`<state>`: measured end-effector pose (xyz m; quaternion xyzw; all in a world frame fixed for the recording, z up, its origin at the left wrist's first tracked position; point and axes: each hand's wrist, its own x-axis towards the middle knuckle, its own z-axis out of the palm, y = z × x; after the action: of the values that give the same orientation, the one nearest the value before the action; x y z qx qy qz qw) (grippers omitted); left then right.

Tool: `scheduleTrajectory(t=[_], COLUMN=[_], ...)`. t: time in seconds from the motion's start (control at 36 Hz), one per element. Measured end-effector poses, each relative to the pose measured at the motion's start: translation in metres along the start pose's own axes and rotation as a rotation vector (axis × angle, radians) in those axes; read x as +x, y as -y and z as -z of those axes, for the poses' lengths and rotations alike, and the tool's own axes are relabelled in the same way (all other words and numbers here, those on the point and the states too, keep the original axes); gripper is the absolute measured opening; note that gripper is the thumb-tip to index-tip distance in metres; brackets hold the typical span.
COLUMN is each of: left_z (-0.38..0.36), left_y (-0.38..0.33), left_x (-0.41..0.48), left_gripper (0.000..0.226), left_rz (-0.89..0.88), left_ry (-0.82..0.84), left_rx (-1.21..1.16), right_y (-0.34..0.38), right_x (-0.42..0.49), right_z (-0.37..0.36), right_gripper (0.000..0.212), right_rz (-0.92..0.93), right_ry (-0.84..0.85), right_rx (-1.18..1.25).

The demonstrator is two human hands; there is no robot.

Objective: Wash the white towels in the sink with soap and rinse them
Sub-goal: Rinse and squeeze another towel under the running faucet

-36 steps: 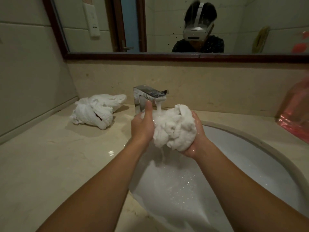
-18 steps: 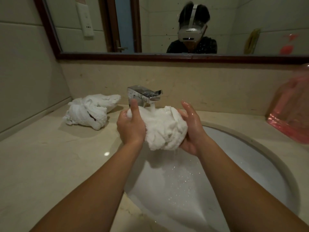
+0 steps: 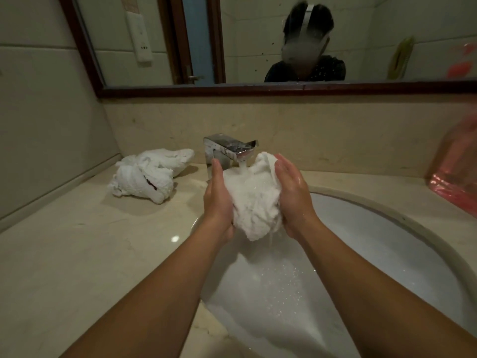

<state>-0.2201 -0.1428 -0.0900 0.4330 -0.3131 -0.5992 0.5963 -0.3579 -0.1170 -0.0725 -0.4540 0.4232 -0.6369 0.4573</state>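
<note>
Both hands, left hand [image 3: 218,200] and right hand [image 3: 293,197], have uncurled, fingers now straight, pressing the bunched white terry towel [image 3: 254,200] beneath the running chrome faucet [image 3: 229,148]: rinsing under way.

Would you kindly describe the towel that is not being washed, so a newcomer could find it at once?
Start at the chrome faucet behind the sink and look left along the beige counter. The spare towel lies there crumpled near the wall. Unlike the wet towel under the water stream, no hand touches it, and it shows a small dark mark.
</note>
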Motion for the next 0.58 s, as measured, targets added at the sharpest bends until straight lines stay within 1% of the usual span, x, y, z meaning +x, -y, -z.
scheduleTrajectory(t=[0.06,0.14,0.22,0.25,0.31,0.33,0.39,0.42,0.44,0.5,0.53,0.58], left_z=[0.000,-0.002,-0.001,-0.001,-0.001,-0.001,-0.001,0.000,0.000,0.001,0.001,0.002], left_y=[-0.002,-0.005,-0.007,-0.007,-0.007,-0.008,-0.011,-0.013,-0.016,-0.018,-0.018,-0.018], left_x=[0.000,-0.001,-0.003,-0.003,-0.002,-0.003,-0.006,-0.009,-0.011,-0.014,-0.014,-0.014], left_gripper=[0.123,0.116,0.111,0.113,0.125,0.130,0.132,0.133,0.131,0.118,0.113,0.117], left_rz=[-0.002,-0.037,-0.058,-0.061,-0.062,-0.075,-0.116,-0.132,-0.144,-0.168,-0.176,-0.178], left_ry=[0.008,-0.016,-0.027,-0.033,-0.084,-0.125,-0.189,-0.210,-0.225,-0.241,-0.243,-0.255], left_rx=[-0.017,-0.019,-0.013,-0.026,-0.057,-0.069,-0.089,-0.098,-0.107,-0.122,-0.124,-0.110], right_y=[-0.003,-0.007,-0.010,-0.012,-0.015,-0.016,-0.015,-0.015,-0.015,-0.014,-0.014,-0.015], right_x=[0.001,0.001,0.002,0.002,0.003,0.003,-0.001,-0.003,-0.005,-0.010,-0.012,-0.013], right_z=[0.000,0.001,-0.001,-0.002,-0.003,-0.003,-0.004,-0.005,-0.005,-0.008,-0.008,-0.008], right_gripper=[0.017,0.033,0.038,0.044,0.067,0.071,0.066,0.066,0.071,0.086,0.092,0.099], right_rz=[-0.033,-0.070,-0.124,-0.146,-0.205,-0.233,-0.322,-0.397,-0.485,-0.630,-0.666,-0.683], right_ry=[-0.008,-0.024,-0.070,-0.087,-0.128,-0.154,-0.186,-0.183,-0.158,-0.045,0.002,0.060], right_rx=[0.032,0.034,0.025,0.016,0.043,0.060,0.068,0.085,0.120,0.214,0.266,0.336])
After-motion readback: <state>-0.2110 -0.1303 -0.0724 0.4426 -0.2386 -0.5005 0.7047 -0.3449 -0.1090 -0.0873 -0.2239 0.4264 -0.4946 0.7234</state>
